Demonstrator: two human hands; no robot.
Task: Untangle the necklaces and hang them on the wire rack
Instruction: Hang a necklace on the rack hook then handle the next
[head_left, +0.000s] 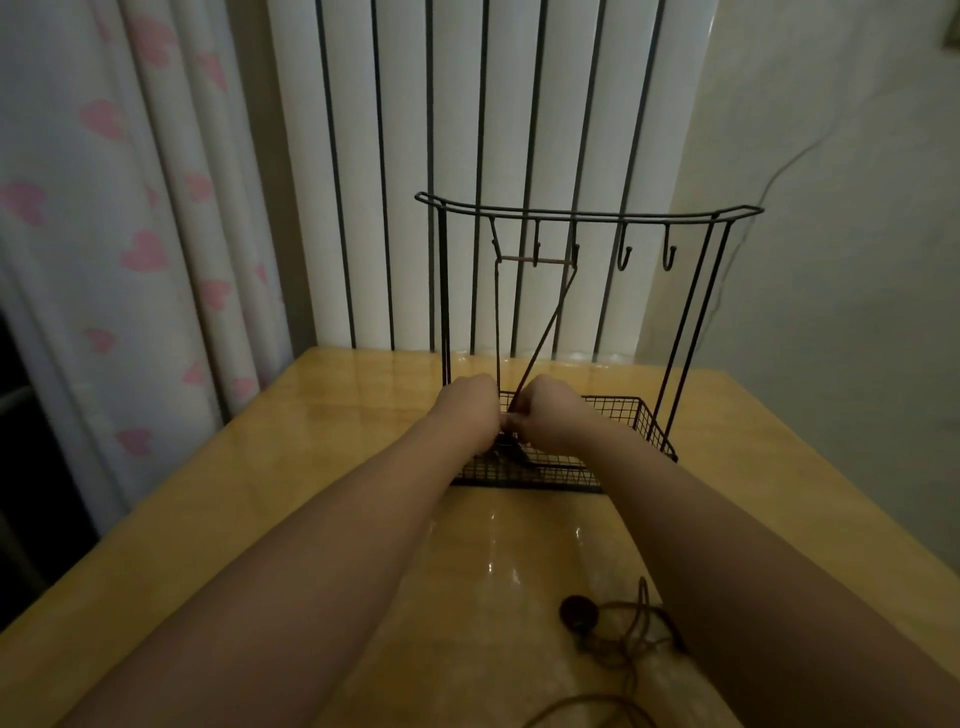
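A black wire rack with hooks under its top bar and a mesh basket base stands on the table. A dark cord necklace is draped across the three left hooks, and its two strands run down to my hands. My left hand and my right hand meet over the basket's left part, both with fingers curled, pinching the necklace's lower end; the pendant is hidden behind them. A second cord necklace with a dark round pendant lies tangled on the table by my right forearm.
The wooden table has a glossy top; its edges run close on the left and right. Two free hooks hang at the rack's right. A white radiator and a heart-print curtain stand behind the table.
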